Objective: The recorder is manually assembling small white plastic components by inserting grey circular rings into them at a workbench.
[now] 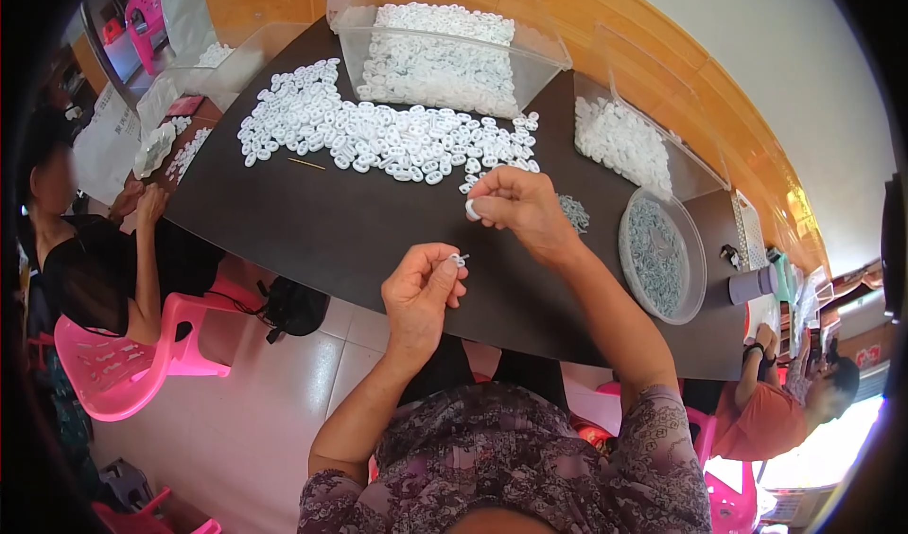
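Two hands work above the dark counter (312, 222): the left hand (421, 293) pinches a tiny white plastic piece (459, 260) in a closed grip, and the right hand (520, 208) clasps a small white plastic ring (471, 210), near the heap of white plastic rings (378, 137).

White plastic bits (378, 132) on dark brown table (312, 231). Pink chair (132, 364), grey rings in clear round dish (662, 255). Orange wood wall (662, 52), purple patterned blouse (511, 468)
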Demonstrator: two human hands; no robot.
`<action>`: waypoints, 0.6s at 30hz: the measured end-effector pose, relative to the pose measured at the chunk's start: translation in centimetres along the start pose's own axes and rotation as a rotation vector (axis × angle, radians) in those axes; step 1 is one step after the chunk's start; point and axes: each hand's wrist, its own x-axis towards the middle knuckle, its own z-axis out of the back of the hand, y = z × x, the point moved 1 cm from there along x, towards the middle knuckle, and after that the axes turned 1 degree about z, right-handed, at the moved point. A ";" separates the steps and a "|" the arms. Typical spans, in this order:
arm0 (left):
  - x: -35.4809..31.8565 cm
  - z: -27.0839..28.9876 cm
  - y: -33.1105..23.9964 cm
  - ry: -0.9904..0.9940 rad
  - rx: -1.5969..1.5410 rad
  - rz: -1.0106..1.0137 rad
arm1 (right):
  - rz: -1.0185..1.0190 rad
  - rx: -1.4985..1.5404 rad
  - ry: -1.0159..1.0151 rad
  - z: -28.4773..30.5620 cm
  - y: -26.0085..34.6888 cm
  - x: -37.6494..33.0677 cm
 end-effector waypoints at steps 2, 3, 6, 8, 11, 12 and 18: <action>0.1 0.1 -0.1 -0.002 -0.002 0.015 | -0.064 0.017 -0.013 0.2 0.2 -1.6; 0.0 0.1 -0.3 0.005 -0.021 0.015 | -0.076 0.078 0.000 0.3 0.2 -2.3; -0.3 -0.3 -0.8 0.015 -0.044 0.024 | -0.087 0.173 0.005 0.5 -0.2 -3.8; -0.5 -0.5 -0.9 0.022 -0.061 0.000 | -0.086 0.205 -0.001 0.6 -0.4 -4.6; -1.2 -1.3 -1.2 0.018 -0.037 -0.020 | -0.112 0.244 -0.014 0.2 -0.6 -5.4; -1.4 -1.5 -1.1 0.019 -0.033 -0.016 | -0.101 0.259 -0.031 0.0 -0.7 -5.6; -2.2 -1.8 -1.0 0.024 0.061 -0.007 | -0.115 0.294 -0.057 -0.4 -1.5 -6.5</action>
